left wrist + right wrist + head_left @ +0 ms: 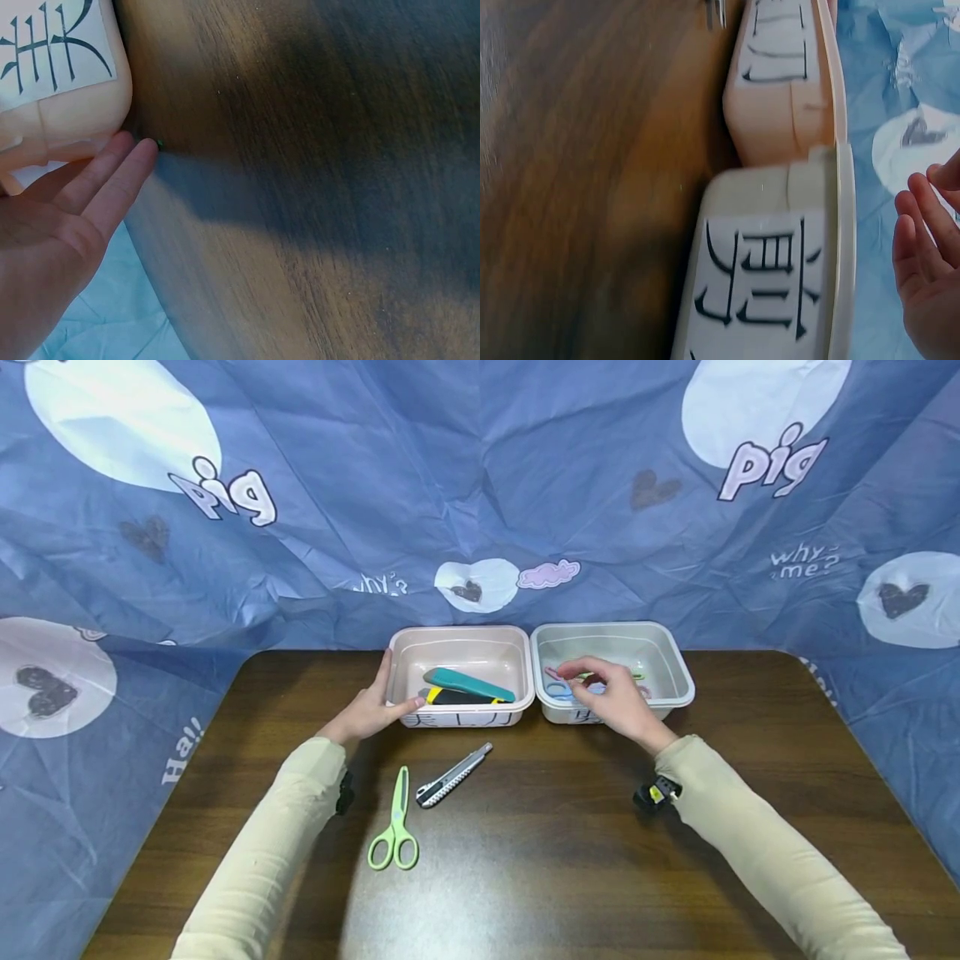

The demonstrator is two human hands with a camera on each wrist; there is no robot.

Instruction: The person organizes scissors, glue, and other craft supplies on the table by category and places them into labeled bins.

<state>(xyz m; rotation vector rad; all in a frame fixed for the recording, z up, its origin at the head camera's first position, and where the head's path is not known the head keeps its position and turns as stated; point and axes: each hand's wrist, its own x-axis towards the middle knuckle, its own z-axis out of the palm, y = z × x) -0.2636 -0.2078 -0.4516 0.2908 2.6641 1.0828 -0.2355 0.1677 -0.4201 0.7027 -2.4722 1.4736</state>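
My left hand [369,710] rests at the left end of the pink bin [468,633], thumb over its front rim. The left wrist view shows straight fingers [124,180] beside the bin's lower corner. Inside lie a teal utility knife [472,683] and a black-and-yellow one [457,697]. My right hand [618,697] hovers over the pale grey-green bin [660,639], thumb and fingertips close together with nothing seen between them. Below it, partly hidden, are scissors with blue handles [557,688] and a pink loop [553,673].
Green scissors [396,831] and a silver-and-black utility knife [453,777] lie on the brown wooden table [570,852], in front of the pink bin. Both bins carry white labels with black characters. A blue printed cloth [360,485] hangs right behind them.
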